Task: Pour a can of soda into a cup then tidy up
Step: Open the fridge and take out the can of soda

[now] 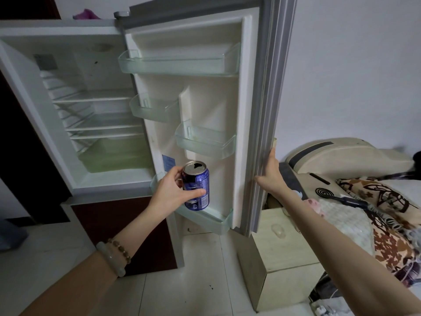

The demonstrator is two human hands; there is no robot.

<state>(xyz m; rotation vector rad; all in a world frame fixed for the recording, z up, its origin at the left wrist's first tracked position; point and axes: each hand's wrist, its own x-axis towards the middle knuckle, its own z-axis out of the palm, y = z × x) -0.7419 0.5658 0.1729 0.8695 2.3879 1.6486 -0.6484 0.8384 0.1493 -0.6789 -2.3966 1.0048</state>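
My left hand grips a blue soda can with its top opened, upright, at the lowest shelf inside the open fridge door. The can's base is at or just above that shelf. My right hand holds the outer edge of the door, fingers wrapped round the grey rim. No cup is in view.
The fridge stands open with bare wire shelves and a green drawer. Several door bins hang higher up. A pale wooden cabinet sits right of the door, a bed with a patterned blanket beyond it. White tiled floor lies below.
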